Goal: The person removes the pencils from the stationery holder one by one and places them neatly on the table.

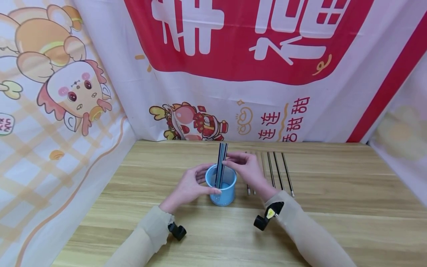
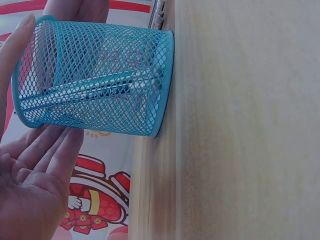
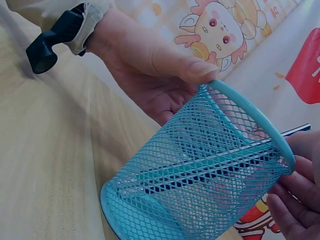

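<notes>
A light-blue mesh pen cup [image 1: 224, 200] stands upright on the table. My left hand [image 1: 191, 184] holds it from the left, thumb at the near rim and fingers round the far side; in the right wrist view that thumb lies on the rim [image 3: 255, 112]. Several dark-and-blue striped pencils [image 1: 221, 159] lean inside the cup as a bunch, their lower ends near its bottom, seen through the mesh in the left wrist view. My right hand [image 1: 248, 168] pinches their upper part between thumb and fingers, just above the rim. Its fingertips are partly hidden behind the pencils.
To the right of the cup, several more pencils [image 1: 278, 170] lie side by side on the wooden table [image 1: 333, 178], some partly hidden by my right hand. A printed cloth [image 1: 233, 92] hangs behind the table's back edge, with another along the left side.
</notes>
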{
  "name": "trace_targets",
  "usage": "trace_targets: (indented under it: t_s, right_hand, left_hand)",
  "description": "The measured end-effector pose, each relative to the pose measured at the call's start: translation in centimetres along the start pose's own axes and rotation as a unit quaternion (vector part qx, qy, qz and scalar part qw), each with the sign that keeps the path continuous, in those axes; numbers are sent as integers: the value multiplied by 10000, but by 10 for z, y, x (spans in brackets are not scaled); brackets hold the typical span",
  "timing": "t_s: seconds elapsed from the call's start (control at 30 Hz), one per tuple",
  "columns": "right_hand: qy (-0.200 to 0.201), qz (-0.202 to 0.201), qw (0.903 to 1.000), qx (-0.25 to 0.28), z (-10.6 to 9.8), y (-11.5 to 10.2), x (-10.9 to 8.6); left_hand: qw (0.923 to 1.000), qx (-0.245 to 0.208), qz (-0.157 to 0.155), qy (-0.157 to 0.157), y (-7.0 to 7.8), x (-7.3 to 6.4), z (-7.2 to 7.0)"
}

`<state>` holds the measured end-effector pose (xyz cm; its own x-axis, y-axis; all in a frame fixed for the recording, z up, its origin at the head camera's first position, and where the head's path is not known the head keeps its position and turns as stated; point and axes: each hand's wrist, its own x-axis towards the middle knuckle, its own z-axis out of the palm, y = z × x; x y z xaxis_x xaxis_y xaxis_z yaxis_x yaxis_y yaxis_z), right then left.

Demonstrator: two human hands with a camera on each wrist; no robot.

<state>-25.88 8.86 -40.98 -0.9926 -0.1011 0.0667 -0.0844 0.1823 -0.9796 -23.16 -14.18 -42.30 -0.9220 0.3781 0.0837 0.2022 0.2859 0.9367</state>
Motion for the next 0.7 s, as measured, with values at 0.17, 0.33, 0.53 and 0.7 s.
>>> trace_targets:
  t_s: [0.17, 0.33, 0.53, 0.7]
  right_hand:
    - [101, -115, 9999, 61, 3, 2, -1]
    - [187, -149, 9997, 80, 4, 2, -3]
    - [260, -187, 9994, 102, 5, 2, -4]
    - [301, -242, 9990, 243, 4, 4, -4]
  left_hand:
    - [10000, -8, -7, 6, 0, 0, 0]
    - [10000, -42, 10, -6, 0, 0, 0]
    - [10000, 7, 26, -3, 0, 0, 0]
    - [10000, 47, 22, 1, 0, 0, 0]
